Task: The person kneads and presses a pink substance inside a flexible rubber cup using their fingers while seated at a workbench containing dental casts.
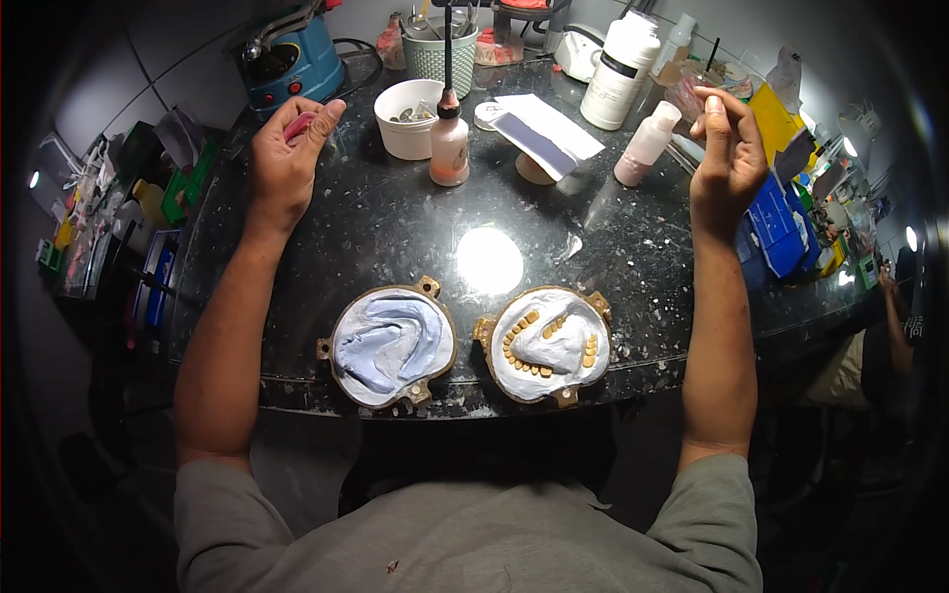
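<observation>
Dark speckled table (395,237) with two open plaster-filled flasks (393,346): left hand (282,158) clenches a pink, likely pliable lump (300,126); right hand (730,148) pinches something unidentifiable.

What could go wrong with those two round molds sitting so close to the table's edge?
The two brass flask halves, one with bluish plaster and one with teeth set in white plaster, lie at the front rim of the table; an elbow or belly might nudge them off. The left hand holds something pink beside the white cup and dropper bottle, which it might tip over.
</observation>
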A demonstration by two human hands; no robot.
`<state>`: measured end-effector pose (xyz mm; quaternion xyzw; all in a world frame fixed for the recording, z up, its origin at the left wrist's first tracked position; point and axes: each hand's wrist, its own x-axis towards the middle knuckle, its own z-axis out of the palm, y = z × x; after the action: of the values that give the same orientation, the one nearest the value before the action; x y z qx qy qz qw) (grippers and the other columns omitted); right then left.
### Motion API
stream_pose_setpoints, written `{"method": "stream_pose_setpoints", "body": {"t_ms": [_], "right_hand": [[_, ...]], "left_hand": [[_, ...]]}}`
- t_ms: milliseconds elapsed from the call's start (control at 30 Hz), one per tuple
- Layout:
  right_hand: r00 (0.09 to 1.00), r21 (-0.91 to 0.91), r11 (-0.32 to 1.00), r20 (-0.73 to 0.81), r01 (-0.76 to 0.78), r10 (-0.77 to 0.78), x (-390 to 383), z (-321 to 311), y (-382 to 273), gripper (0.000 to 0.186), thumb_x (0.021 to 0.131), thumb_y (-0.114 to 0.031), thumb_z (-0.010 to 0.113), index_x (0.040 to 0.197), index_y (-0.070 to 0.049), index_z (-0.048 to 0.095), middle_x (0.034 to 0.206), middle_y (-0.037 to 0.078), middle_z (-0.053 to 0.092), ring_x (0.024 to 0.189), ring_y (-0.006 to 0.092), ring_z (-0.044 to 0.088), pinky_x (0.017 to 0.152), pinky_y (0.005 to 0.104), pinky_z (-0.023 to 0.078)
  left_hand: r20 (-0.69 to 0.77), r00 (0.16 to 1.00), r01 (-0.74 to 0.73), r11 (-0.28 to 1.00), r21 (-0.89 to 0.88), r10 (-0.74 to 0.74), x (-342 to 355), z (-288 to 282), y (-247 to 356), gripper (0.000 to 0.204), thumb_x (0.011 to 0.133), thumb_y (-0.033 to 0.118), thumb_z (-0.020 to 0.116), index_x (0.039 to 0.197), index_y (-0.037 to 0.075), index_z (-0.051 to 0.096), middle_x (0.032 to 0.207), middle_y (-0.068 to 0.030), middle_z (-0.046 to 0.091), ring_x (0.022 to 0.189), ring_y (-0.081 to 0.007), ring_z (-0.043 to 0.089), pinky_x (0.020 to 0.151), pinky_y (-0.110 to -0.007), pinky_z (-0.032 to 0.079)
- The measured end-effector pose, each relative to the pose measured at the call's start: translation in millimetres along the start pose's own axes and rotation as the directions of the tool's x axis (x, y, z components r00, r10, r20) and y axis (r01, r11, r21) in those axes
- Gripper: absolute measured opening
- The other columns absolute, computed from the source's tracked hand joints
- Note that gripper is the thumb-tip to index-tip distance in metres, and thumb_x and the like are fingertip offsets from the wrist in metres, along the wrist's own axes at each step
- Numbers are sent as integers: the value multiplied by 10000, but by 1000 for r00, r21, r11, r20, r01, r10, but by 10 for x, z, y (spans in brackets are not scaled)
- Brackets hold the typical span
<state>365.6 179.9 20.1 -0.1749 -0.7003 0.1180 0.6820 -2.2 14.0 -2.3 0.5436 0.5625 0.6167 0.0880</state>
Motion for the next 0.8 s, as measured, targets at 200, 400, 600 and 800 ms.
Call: {"method": "stream_pose_setpoints", "body": {"t_ms": [200,400,600,800], "right_hand": [[1000,7,1000,1,-7,7,3,8,-25,177,979,-119,571,1023,-19,710,817,8,650,731,62,559,695,214,452],[1000,-5,1000,0,-6,6,1,12,-42,180,983,-122,570,1019,-13,708,825,13,656,729,61,560,688,212,452],[1000,3,1000,-2,-1,1,6,3,-31,178,982,-123,574,1022,-16,710,822,11,657,725,62,562,687,212,452],[1000,-3,1000,1,-8,8,-4,9,-29,177,982,-122,573,1025,-20,711,821,10,655,732,61,566,686,213,453]], "left_hand": [[-13,1000,-20,999,-26,19,18,-21,-40,292,969,220,694,749,89,553,685,111,403,622,4,311,546,-199,241],[-35,997,-71,994,79,74,8,-28,-69,304,921,146,738,725,108,508,687,115,383,615,3,302,540,-199,238],[-56,998,-16,1000,-18,15,7,9,-86,267,923,102,718,763,107,504,705,110,386,625,2,324,549,-189,262],[-51,998,-26,998,-61,23,5,-13,-122,208,946,76,665,809,106,512,739,100,394,644,4,334,573,-178,286]]}}
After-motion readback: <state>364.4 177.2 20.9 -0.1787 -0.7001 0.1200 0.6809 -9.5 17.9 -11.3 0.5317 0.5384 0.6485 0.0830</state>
